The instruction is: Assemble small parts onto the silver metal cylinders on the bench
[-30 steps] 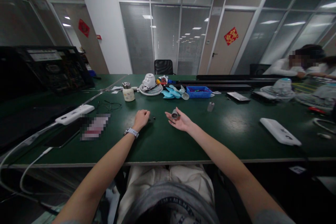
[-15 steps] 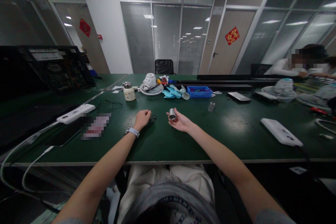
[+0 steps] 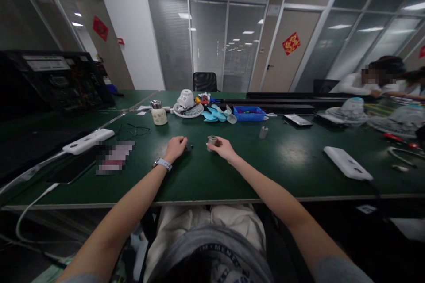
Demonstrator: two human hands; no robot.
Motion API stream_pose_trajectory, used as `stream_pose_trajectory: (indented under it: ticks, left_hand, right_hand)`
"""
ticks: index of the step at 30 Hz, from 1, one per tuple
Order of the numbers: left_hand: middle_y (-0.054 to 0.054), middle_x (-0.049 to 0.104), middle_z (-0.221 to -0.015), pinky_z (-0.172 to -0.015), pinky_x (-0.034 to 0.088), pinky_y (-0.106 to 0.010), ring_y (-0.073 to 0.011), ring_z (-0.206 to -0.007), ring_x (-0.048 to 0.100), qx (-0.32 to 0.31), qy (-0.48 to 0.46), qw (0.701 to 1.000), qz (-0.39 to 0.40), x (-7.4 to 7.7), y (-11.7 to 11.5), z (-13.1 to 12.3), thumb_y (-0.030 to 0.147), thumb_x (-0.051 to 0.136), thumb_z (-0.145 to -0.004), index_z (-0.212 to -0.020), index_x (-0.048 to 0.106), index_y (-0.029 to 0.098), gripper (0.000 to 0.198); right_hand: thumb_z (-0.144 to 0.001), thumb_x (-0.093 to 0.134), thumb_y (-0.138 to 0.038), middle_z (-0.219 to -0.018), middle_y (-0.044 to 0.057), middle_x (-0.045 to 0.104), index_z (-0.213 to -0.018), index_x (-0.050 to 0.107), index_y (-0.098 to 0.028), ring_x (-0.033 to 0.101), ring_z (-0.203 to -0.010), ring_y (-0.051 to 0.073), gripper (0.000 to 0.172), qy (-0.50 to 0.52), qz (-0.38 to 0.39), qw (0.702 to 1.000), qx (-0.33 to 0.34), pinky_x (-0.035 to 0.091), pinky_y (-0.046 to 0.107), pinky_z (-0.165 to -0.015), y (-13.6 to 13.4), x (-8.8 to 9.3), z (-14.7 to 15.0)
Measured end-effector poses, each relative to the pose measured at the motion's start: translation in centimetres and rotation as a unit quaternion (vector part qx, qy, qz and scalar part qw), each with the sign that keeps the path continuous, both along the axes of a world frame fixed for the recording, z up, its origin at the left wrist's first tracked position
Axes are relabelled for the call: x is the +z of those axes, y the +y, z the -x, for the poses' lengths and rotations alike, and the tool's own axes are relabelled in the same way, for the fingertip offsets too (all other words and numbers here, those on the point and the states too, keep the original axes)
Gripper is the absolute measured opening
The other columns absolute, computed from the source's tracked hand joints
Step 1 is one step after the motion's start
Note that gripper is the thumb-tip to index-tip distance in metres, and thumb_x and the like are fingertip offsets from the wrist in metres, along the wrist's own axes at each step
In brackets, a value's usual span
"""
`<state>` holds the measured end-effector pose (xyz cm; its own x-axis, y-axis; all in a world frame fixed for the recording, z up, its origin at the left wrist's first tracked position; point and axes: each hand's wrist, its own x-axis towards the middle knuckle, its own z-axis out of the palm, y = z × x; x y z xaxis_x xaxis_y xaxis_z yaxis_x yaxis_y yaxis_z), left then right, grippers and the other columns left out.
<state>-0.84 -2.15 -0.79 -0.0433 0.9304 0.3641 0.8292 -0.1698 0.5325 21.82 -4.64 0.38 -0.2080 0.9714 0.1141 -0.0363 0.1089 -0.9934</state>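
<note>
Near the middle of the green table (image 3: 232,181), my right hand (image 3: 223,148) has its fingers round a small silver metal cylinder (image 3: 211,141), which stands upright. My left hand (image 3: 175,148), with a watch on its wrist, is closed to the left of it; what its fingertips pinch, if anything, is too small to name. Tiny dark pieces (image 3: 191,146) lie just beside its fingertips. A second silver cylinder (image 3: 263,132) stands on the table further right.
At the back are a cream bottle (image 3: 159,114), a white fan part (image 3: 187,108), light-blue fan blades (image 3: 215,114) and a blue tray (image 3: 249,114). White power strips lie left (image 3: 88,141) and right (image 3: 348,163). Another person (image 3: 361,82) sits at the far right.
My right hand has turned from palm-up to gripping the cylinder from the side, and the cylinder has gone from tilted to upright. The camera view has shifted slightly.
</note>
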Motion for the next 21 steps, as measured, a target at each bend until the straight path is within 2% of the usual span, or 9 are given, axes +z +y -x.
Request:
stream_pose_trajectory:
  ticks: [3,7,12,14,17,19,21]
  left_hand:
    - [-0.004,0.06,-0.06,-0.057,0.031,-0.026,-0.0153,-0.057,0.05,-0.002,-0.001,1.0,-0.001,0.0,0.0,0.0,0.038,0.037,-0.084,-0.057,0.054,0.018,0.038]
    - [-0.003,0.06,-0.06,-0.057,0.032,-0.026,-0.0152,-0.058,0.05,-0.003,0.002,1.0,-0.004,0.0,0.0,0.1,0.038,0.037,-0.084,-0.056,0.054,0.018,0.038]
    - [-0.003,0.06,-0.059,-0.057,0.032,-0.026,-0.0149,-0.058,0.05,-0.002,0.005,1.0,-0.003,0.2,-0.2,0.1,0.038,0.038,-0.084,-0.056,0.055,0.018,0.038]
    - [-0.003,0.06,-0.059,-0.057,0.032,-0.026,-0.0148,-0.057,0.05,0.0,0.006,1.0,0.001,0.3,-0.3,0.0,0.037,0.038,-0.084,-0.056,0.055,0.019,0.037]
    - [-0.003,0.059,-0.058,-0.057,0.031,-0.026,-0.0149,-0.057,0.05,0.003,0.004,1.0,0.002,0.2,-0.3,0.0,0.038,0.038,-0.083,-0.055,0.054,0.019,0.038]
    - [-0.003,0.059,-0.058,-0.057,0.031,-0.026,-0.0149,-0.057,0.05,0.0,0.001,1.0,0.0,0.2,-0.2,0.0,0.038,0.038,-0.083,-0.054,0.054,0.019,0.038]
    - [-0.003,0.059,-0.058,-0.057,0.031,-0.027,-0.015,-0.057,0.05,-0.003,0.001,1.0,-0.005,0.1,-0.1,0.1,0.039,0.038,-0.083,-0.054,0.053,0.019,0.038]
  right_hand:
    - [-0.064,0.079,-0.027,-0.101,0.003,0.067,-0.106,0.066,-0.023,0.062,-0.091,0.016,0.045,-0.036,-0.075,0.996,0.006,0.047,0.037,-0.093,0.2,-0.4,-0.3]
    - [-0.066,0.077,-0.029,-0.106,0.004,0.066,-0.105,0.067,-0.025,0.061,-0.097,0.018,0.041,-0.076,-0.137,0.988,-0.014,0.042,0.039,-0.099,1.0,-0.2,-1.1]
    - [-0.067,0.075,-0.029,-0.108,0.005,0.065,-0.104,0.064,-0.026,0.057,-0.107,0.021,0.039,-0.125,-0.152,0.971,-0.132,0.037,0.042,-0.103,4.0,-0.4,-5.3]
    - [-0.07,0.073,-0.029,-0.109,0.008,0.065,-0.107,0.062,-0.024,0.057,-0.109,0.022,0.039,-0.174,-0.139,0.955,-0.196,0.037,0.042,-0.102,5.3,-0.8,-7.9]
    - [-0.076,0.066,-0.032,-0.112,0.013,0.064,-0.115,0.058,-0.02,0.058,-0.108,0.025,0.042,-0.284,-0.116,0.911,-0.276,0.039,0.042,-0.098,7.0,-1.5,-11.7]
    - [-0.08,0.062,-0.034,-0.115,0.016,0.063,-0.119,0.055,-0.016,0.059,-0.107,0.025,0.043,-0.329,-0.106,0.887,-0.307,0.041,0.041,-0.096,7.8,-1.9,-13.7]
    - [-0.082,0.059,-0.035,-0.116,0.017,0.063,-0.12,0.054,-0.014,0.059,-0.107,0.025,0.044,-0.343,-0.101,0.875,-0.325,0.042,0.039,-0.094,8.4,-2.3,-15.1]
